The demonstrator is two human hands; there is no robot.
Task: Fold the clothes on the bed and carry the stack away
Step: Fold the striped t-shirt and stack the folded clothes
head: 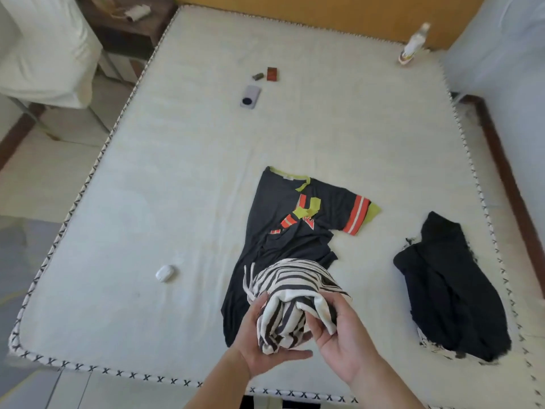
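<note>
A bunched black-and-white striped garment [292, 287] is held above the near part of the bed [177, 187]. My left hand [262, 346] cradles it from below and the left, fingers curled round the cloth. My right hand [342, 335] grips its right side, thumb pressed into the fabric. Beneath the bundle a dark T-shirt [283, 228] with orange stripes and lime trim lies spread on the mattress, one sleeve out to the right. A black garment [448, 287] lies crumpled near the bed's right edge, partly over a patterned white cloth [427, 345].
A small white case [165, 273] sits left of the T-shirt. A phone [250, 96], a small brown card [272, 74] and a little dark object [257, 76] lie farther up the mattress. A white bottle [414, 44] stands at the far right corner. Left of the bed is a nightstand [129, 22].
</note>
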